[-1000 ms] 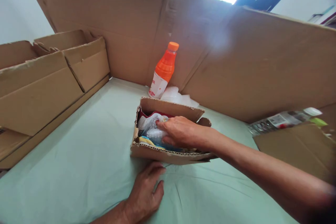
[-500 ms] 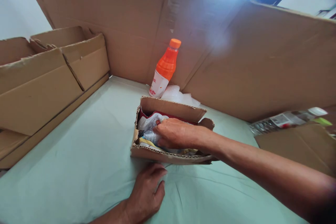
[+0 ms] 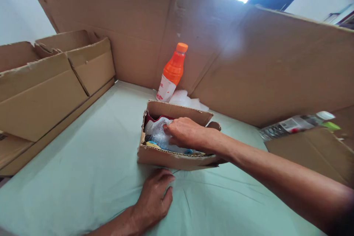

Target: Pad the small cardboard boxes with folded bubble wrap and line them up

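A small open cardboard box (image 3: 177,161) stands on the pale green sheet, its flaps up. My right hand (image 3: 188,132) reaches into it from the right, fingers closed on clear bubble wrap (image 3: 159,134) that lies over the contents. Bits of yellow packaging (image 3: 153,144) and a dark red edge show around the wrap; the rest of the contents is hidden. My left hand (image 3: 155,197) lies on the sheet just in front of the box, with fingers loosely bent, thumb apart and nothing held.
Behind the box an orange bottle (image 3: 173,72) leans by a white foam-like sheet (image 3: 186,99). A tall cardboard wall (image 3: 132,37) runs along the back. Large cardboard boxes (image 3: 35,96) stand at left. A clear bottle (image 3: 295,123) lies beside a cardboard piece (image 3: 312,151) at right.
My right hand has shifted slightly within the box, and the bubble wrap now covers more of the yellow packaging. The left hand stays by the front of the box. The view has moved a little.
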A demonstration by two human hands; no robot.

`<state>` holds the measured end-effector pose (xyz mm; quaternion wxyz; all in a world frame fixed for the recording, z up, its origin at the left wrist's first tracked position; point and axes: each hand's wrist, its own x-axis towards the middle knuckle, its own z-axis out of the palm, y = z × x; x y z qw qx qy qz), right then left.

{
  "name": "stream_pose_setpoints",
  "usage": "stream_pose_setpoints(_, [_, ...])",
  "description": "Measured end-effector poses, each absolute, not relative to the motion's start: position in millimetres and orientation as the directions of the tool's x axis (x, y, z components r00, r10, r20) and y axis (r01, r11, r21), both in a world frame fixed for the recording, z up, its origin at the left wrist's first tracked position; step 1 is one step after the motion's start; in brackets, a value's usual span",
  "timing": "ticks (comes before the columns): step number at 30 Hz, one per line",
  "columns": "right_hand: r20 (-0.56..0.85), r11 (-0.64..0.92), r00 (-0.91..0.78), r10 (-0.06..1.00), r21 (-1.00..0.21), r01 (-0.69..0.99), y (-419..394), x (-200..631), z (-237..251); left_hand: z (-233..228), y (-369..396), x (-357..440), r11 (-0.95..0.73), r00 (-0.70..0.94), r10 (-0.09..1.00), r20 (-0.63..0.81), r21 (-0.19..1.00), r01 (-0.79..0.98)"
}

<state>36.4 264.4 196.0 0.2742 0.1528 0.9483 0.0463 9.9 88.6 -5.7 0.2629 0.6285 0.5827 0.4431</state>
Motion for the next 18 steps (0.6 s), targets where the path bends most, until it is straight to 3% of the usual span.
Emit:
stream_pose_setpoints(6, [-0.518, 0.935, -0.779, 0.353, 0.169, 0.311, 256, 41, 205, -5, 89, 9, -0.189, -0.041, 0.968, 0.248, 0.824, 0.535])
stream_pose_setpoints(12, [-0.601, 0.954, -0.763, 0.240, -0.001, 0.301, 260, 39, 204, -5, 90, 9, -0.166, -0.040, 0.975, 0.221, 0.829, 0.534])
stream_pose_setpoints(18, [-0.493, 0.923, -0.780, 0.384, 0.236, 0.305, 250, 36, 199, -2, 91, 8, -0.150, -0.026, 0.981, 0.194, 0.832, 0.534])
